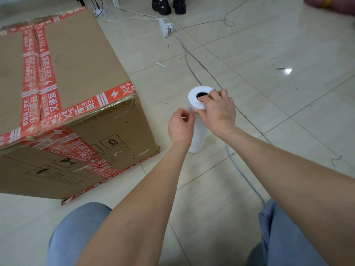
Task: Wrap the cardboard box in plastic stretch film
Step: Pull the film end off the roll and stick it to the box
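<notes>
- Head view, the step in hand: you appear to be hunting for the loose end of the film. The roll of stretch film [198, 135] stands upright on the tiled floor [269, 54], just beside the near right corner of the cardboard box [76, 77] but not touching it.
- Your right hand [218, 110] holds the roll's top end, a fingertip dipping into the dark core hole and the thumb against the side. Keep it there so that the roll cannot tip or spin.
- Your left hand [180, 125] is closed narrow, thumb and forefinger pinched together against the roll's upper side. Whether they already hold a film edge is too fine to tell.
- Judged from this, pick along the seam with a fingernail, then peel evenly across the width so the film does not tear into a strip.
- The box shows no film yet, only red printed tape.
- Count: one box, one roll, two hands at work, two black shoes [169, 5] at the far edge, one white power strip [165, 27], several cables.
</notes>
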A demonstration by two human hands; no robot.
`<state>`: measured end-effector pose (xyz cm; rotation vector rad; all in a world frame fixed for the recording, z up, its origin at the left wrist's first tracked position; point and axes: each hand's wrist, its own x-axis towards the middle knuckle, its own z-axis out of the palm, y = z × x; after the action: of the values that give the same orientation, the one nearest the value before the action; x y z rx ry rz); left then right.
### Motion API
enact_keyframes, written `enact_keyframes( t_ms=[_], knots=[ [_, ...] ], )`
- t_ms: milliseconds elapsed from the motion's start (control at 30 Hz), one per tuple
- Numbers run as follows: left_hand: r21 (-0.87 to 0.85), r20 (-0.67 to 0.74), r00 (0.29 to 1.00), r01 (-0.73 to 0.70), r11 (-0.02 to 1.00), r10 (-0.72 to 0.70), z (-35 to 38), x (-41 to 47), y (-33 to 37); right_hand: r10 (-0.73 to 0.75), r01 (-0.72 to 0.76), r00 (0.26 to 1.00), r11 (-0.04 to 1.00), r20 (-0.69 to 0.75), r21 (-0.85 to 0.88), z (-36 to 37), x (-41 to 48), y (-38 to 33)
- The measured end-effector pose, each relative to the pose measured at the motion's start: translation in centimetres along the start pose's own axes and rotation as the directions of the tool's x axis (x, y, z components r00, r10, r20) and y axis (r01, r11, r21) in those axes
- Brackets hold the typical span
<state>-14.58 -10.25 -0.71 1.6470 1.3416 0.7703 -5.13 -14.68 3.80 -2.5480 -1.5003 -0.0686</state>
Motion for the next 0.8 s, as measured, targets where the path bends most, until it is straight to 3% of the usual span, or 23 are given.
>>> enact_keyframes(
  t_ms=[100, 200, 367, 500, 567, 700, 800],
  knots=[
    [-0.152, -0.053, 0.995, 0.073, 0.986, -0.082, -1.1, 0.6, 0.1, -0.017, 0.017, 1.000, 1.000, 0.009, -0.005, -0.1, -0.1, 0.0],
    [-0.309, -0.010, 0.990, 0.128, 0.942, -0.138, -1.8, 1.0, 0.0, -0.034, 0.034, 0.999, 0.999, 0.006, 0.001, -0.1, 0.1, -0.1],
    [0.033, 0.245, 0.968, 0.050, 0.998, -0.057, -0.4, 0.5, 0.2, -0.012, 0.012, 1.000, 1.000, -0.001, 0.025, 0.1, 0.6, -0.2],
    [0.128, 0.131, 0.980, 0.133, 0.983, -0.150, 1.9, 0.3, 0.9, -0.005, 0.008, 0.999, 0.996, -0.035, 0.088, 0.5, 0.5, 0.0],
    [0.173, 0.051, 0.991, 0.115, 0.978, -0.126, 2.4, 0.4, 0.7, 0.010, -0.003, 0.998, 0.994, -0.063, 0.112, 0.8, 0.7, 0.1],
    [0.096, -0.001, 1.000, 0.023, 0.995, -0.023, 2.7, 0.2, -0.5, 0.045, -0.030, 0.994, 0.989, -0.102, 0.144, 1.2, 1.3, 0.2],
    [-0.028, -0.002, 1.000, 0.026, 0.999, -0.026, 2.1, 0.6, -1.2, 0.044, -0.021, 0.989, 0.987, -0.144, 0.158, 1.5, 1.2, 0.1]
  ],
)
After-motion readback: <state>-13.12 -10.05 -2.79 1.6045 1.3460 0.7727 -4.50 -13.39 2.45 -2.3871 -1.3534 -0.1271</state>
